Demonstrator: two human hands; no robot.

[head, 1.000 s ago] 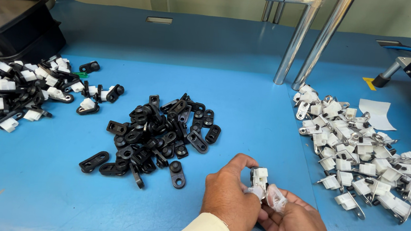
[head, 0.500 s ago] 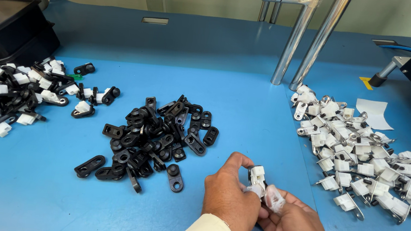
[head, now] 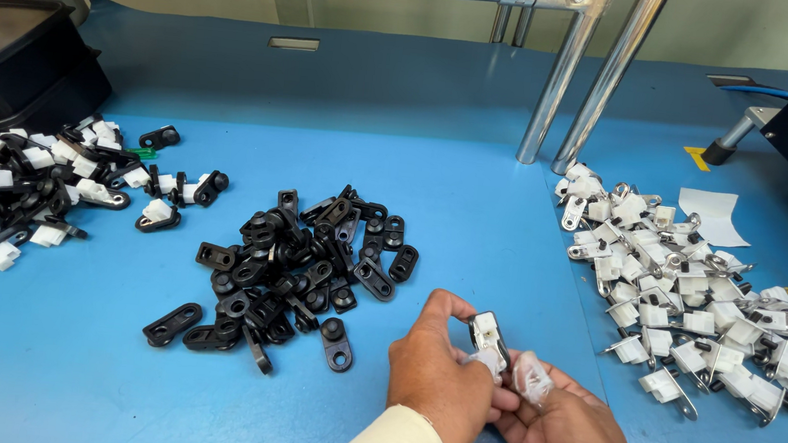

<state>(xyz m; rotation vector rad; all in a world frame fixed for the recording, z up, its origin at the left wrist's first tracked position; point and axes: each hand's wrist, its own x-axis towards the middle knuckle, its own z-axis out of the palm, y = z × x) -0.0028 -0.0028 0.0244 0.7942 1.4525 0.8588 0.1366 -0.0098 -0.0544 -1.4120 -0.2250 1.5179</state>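
Near the front edge of the blue tabletop [head: 474, 191], right of its middle, my left hand [head: 436, 380] pinches a small black and white clip [head: 489, 339] between thumb and fingers, closed narrowly on it. The clip stands roughly upright, its long axis running from my fingertips toward the far edge, tilted slightly left. My right hand [head: 570, 441] lies just beside and below it, palm up, fingers curled around a small clear wrapped piece [head: 533, 377]; the two hands touch at the fingertips. The clip sits just left of and above the wrapped piece, so the left hand is the nearer one, already bearing it.

Left of my hands, toward the middle of the tabletop, lies a pile of black clips [head: 298, 265], its nearest loose pieces close to my left wrist. Toward the right edge spreads a heap of white and metal parts [head: 694, 308], near my right hand but apart from it. At the left edge is a mixed heap of joined black and white clips [head: 22, 186], well apart, with a black bin [head: 15, 60] behind it. Two metal posts [head: 580, 85] rise at the far side.
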